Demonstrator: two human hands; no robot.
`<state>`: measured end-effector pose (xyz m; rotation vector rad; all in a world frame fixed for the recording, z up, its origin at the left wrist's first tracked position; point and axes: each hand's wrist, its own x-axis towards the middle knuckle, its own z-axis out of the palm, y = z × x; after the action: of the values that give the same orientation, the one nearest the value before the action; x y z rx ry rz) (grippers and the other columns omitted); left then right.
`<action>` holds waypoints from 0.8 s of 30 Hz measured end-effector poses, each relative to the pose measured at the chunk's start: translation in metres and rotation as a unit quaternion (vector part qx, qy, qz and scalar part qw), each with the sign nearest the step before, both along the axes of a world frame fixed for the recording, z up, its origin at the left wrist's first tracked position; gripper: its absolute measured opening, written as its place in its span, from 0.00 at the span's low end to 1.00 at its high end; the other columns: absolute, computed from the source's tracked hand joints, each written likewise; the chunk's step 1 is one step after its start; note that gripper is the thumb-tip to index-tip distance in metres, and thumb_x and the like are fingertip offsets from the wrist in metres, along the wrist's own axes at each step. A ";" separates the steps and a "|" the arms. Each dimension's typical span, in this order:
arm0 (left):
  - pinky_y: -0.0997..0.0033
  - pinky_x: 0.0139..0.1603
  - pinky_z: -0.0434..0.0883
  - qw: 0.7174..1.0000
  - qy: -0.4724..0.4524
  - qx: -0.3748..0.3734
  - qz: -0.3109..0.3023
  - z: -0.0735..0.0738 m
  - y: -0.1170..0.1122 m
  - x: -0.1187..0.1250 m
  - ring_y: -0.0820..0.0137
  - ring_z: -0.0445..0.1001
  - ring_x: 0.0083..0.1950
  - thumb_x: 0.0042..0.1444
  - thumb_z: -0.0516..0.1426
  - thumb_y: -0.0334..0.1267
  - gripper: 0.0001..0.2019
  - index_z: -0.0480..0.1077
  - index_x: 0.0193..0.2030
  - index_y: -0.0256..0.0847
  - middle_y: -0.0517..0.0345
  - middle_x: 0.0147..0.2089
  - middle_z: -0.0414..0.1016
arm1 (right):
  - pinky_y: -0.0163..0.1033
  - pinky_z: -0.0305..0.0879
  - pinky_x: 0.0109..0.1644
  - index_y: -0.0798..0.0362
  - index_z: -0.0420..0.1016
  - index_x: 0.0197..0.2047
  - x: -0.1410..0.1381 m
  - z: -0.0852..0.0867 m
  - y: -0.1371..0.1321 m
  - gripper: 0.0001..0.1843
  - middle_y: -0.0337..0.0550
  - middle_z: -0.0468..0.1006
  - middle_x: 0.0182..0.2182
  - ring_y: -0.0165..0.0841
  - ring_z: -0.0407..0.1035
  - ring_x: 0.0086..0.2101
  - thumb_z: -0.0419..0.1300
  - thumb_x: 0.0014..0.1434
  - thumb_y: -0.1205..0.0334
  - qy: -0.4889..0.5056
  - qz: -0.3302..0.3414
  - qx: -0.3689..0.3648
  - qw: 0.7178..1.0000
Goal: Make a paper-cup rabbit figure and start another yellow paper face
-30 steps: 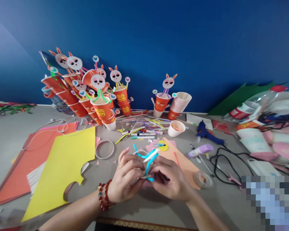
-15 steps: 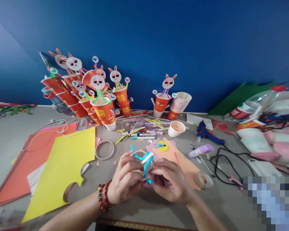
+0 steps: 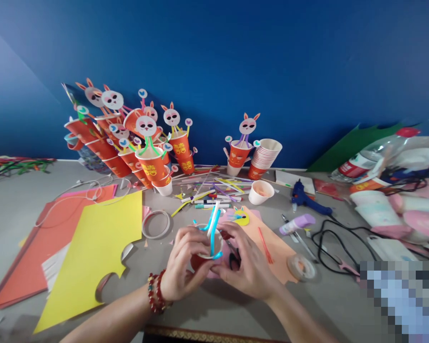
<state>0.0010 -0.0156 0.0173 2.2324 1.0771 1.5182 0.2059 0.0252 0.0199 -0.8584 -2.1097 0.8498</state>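
Over the near part of the bench [image 3: 218, 309], the left hand [image 3: 188, 259] curled round one side of a paper cup [image 3: 197, 262], and the right hand [image 3: 248, 267] closed about the other. The cup was probably light and easily dented, best held softly just below its rim; its blue stems [image 3: 213, 233] looked bendable. Beyond lay a peach sheet [image 3: 280, 247], then markers [image 3: 207, 206], then rabbit-topped cups [image 3: 150, 164].

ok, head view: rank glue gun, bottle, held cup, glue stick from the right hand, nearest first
1. Held cup: at the right hand, on its left.
2. Glue stick: to the right, lying down.
3. Glue gun: right, farther back.
4. Bottle: far right, toward the back.
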 end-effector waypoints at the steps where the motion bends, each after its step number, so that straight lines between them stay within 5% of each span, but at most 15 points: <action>1: 0.48 0.56 0.67 1.000 -0.001 0.001 0.004 0.000 0.000 0.000 0.58 0.71 0.49 0.56 0.61 0.27 0.15 0.65 0.48 0.43 0.50 0.45 0.75 | 0.48 0.71 0.55 0.48 0.57 0.64 0.000 -0.002 0.000 0.39 0.53 0.70 0.57 0.45 0.71 0.52 0.70 0.54 0.54 -0.001 0.001 -0.011 1.000; 11: 0.49 0.55 0.70 1.000 0.003 0.004 0.014 0.001 -0.001 0.003 0.59 0.72 0.50 0.56 0.60 0.27 0.12 0.65 0.45 0.41 0.50 0.45 0.74 | 0.53 0.70 0.58 0.48 0.51 0.66 -0.007 -0.008 -0.007 0.43 0.55 0.74 0.57 0.49 0.71 0.55 0.69 0.53 0.64 -0.043 -0.003 -0.028 0.999; 19: 0.44 0.62 0.68 0.996 0.026 0.082 0.024 -0.003 -0.007 0.004 0.59 0.73 0.53 0.54 0.64 0.29 0.18 0.67 0.50 0.42 0.49 0.50 0.76 | 0.52 0.70 0.58 0.47 0.50 0.69 -0.003 -0.013 -0.004 0.44 0.54 0.73 0.59 0.48 0.71 0.56 0.65 0.54 0.67 0.013 0.029 0.017 0.999; 24: 0.37 0.72 0.52 0.990 -0.135 0.031 0.034 -0.011 0.000 -0.006 0.50 0.59 0.70 0.56 0.63 0.39 0.30 0.61 0.66 0.45 0.45 0.67 0.62 | 0.53 0.67 0.62 0.46 0.51 0.71 0.004 -0.017 -0.001 0.48 0.55 0.69 0.63 0.49 0.68 0.60 0.69 0.51 0.64 0.013 0.008 0.005 1.000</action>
<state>-0.0048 -0.0153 0.0064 1.9715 1.0439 1.8405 0.2097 0.0247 0.0032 -0.8229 -2.0995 0.8539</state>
